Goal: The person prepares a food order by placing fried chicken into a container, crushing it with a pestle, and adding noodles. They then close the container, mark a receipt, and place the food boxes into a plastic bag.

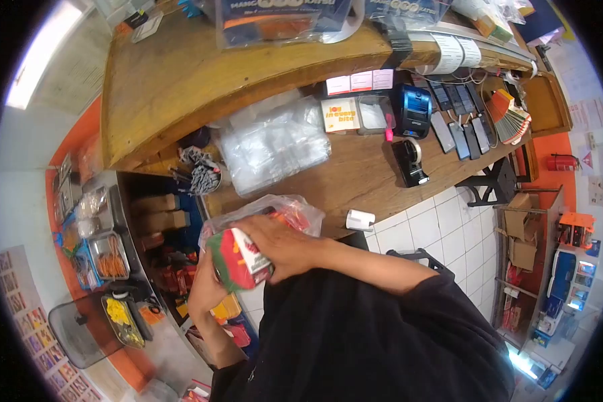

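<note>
A red, green and white printed package is held in front of my chest. My right hand reaches over its top and right side, closed on it. My left hand grips the lower left side, with its fingers partly hidden behind the package. Just beyond the hands, a clear plastic bag with something red in it lies at the counter's edge. Part of that bag is covered by my right hand.
On the wooden counter lie a stack of clear plastic bags, a tape dispenser, a blue-black printer and several phones. A raised wooden shelf overhangs it. A steel counter with food trays stands left.
</note>
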Demonstrator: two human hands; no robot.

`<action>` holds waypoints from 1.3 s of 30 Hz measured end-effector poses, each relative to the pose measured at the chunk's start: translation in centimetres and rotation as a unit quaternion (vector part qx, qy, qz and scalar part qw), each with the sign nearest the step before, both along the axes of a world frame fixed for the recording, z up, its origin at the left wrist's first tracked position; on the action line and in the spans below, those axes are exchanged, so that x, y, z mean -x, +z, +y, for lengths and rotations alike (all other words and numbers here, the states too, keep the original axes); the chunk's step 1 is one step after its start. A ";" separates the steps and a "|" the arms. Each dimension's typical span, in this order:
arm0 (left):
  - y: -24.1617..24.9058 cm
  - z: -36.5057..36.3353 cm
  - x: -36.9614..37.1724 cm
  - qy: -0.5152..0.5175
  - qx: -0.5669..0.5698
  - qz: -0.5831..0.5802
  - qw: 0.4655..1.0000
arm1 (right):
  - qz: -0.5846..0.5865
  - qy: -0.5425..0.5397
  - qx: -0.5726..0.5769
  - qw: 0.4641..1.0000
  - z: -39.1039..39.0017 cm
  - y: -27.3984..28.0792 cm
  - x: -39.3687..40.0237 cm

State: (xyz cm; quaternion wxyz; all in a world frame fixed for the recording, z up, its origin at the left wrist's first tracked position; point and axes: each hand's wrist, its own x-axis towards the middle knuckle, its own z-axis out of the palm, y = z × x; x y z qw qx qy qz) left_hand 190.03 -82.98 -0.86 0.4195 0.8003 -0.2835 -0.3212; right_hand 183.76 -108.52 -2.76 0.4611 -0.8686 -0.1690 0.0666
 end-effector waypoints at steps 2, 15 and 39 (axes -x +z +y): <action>-0.4 0.7 0.4 0.019 -0.049 -0.049 0.997 | 0.004 0.033 0.142 0.989 1.2 -3.9 0.5; 0.3 1.3 2.4 0.046 -0.071 -0.118 0.989 | 0.096 0.119 -0.132 0.979 -2.1 -1.8 1.5; 3.9 -2.1 1.0 -0.002 -0.220 -0.026 0.975 | -0.061 -0.425 0.084 0.899 -14.7 -24.0 13.0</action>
